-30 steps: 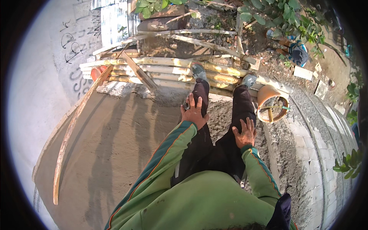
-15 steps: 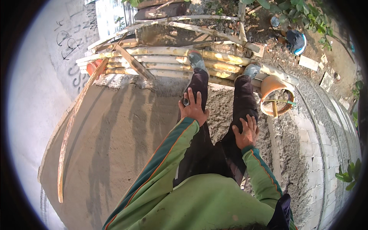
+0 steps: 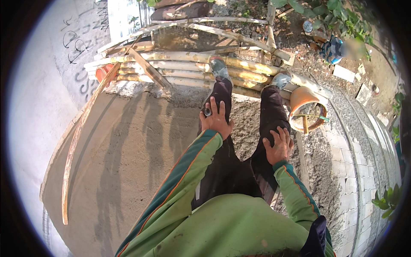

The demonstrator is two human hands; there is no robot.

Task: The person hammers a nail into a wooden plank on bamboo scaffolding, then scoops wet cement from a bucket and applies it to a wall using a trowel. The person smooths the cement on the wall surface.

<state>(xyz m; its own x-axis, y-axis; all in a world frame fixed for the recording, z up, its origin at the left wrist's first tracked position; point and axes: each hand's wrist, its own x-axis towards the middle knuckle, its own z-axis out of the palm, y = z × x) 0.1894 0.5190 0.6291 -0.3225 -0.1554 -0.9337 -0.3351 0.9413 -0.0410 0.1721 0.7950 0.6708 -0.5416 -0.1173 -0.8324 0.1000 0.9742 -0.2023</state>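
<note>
My left hand (image 3: 217,121) rests on my left leg in dark trousers (image 3: 222,96). Its fingers are spread, with a dark, round-faced ring on one of them. On my right leg lies my right hand (image 3: 279,146), palm down, fingers parted. Neither hand holds anything. To the right of my right hand stands an orange bucket (image 3: 302,97), its rim smeared with grey, with a wooden handle (image 3: 305,124) sticking out. My shoes (image 3: 219,66) are on a row of bamboo poles (image 3: 184,67).
Smooth grey plaster (image 3: 132,171) spreads on the left, with a long wooden strip (image 3: 79,132) against it. A short board (image 3: 147,68) leans by the poles near a red-orange container (image 3: 102,73). Block wall (image 3: 351,171) stretches right. A person (image 3: 332,50) is below at upper right.
My right hand has shifted slightly right and downward on my leg. The person below has changed posture, now showing a blue patterned top. My left hand stays put.
</note>
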